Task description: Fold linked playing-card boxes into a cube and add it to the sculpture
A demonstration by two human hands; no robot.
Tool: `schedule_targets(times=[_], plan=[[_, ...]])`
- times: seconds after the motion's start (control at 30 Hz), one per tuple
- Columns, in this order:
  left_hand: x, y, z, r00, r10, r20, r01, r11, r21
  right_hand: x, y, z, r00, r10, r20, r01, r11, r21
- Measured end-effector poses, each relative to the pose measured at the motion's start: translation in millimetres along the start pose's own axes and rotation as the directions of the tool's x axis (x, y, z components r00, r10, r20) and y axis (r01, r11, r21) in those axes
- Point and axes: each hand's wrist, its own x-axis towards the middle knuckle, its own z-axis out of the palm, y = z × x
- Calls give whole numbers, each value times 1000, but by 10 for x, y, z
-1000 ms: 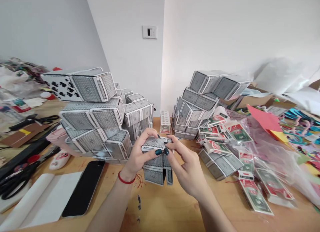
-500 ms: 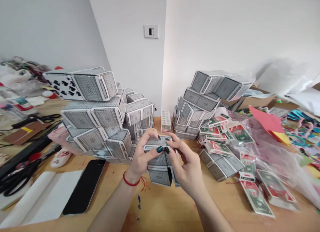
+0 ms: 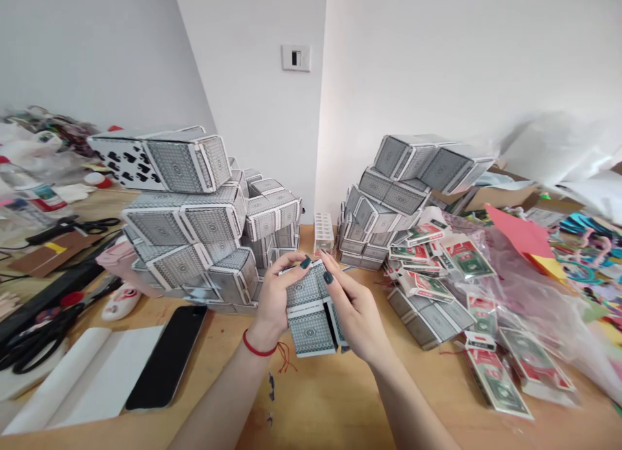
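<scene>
A small box folded from grey-backed playing cards (image 3: 311, 314) is held just above the wooden table (image 3: 330, 398) in the middle of the view. My left hand (image 3: 275, 298) grips its left side, thumb on the top edge; a red string circles that wrist. My right hand (image 3: 352, 307) clasps its right side, fingers curled around it. Both hands are closed on the box. Its near face tilts toward me.
A tall stack of the same card boxes (image 3: 194, 223) stands at the left, another stack (image 3: 398, 191) at the right. A black phone (image 3: 168, 356), white paper (image 3: 82, 388), scissors (image 3: 34, 340), card packs (image 3: 495, 372) and coloured paper scraps (image 3: 558, 256) lie around.
The top flap that my fingertips were pinching is now pressed down, and the box has tipped so its near face leans toward me. Both hands shifted from the top to the sides.
</scene>
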Motion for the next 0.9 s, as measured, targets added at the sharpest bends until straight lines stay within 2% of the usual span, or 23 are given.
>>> schedule_targets(times=[0.17,0.27,0.37,0.47,0.6,0.67,0.9], plan=[[-13,-26,22,999,20,-30,-20,1000,-7,-15,68,86,999,-20,-31,18,997,-70],[-7,-34,4,999,38,-9,-38,999,24,-16,77,94,1000,-12,-18,10,997,-79],[-8,-1,-40,984,159,79,-167,980,109,-19,42,37,1000,-10,13,10,1000,12],[-20,61,-89,910,340,237,-392,893,223,-24,-6,-65,999,-15,40,9,991,136],[-32,115,-135,794,440,419,-574,770,279,-23,-30,-184,994,-93,52,90,994,64],[-36,122,-146,758,462,461,-619,732,284,-25,-24,-208,992,-123,33,122,992,35],[-49,153,-172,699,458,549,-666,696,267,-74,-15,-185,993,-120,18,121,992,-36]])
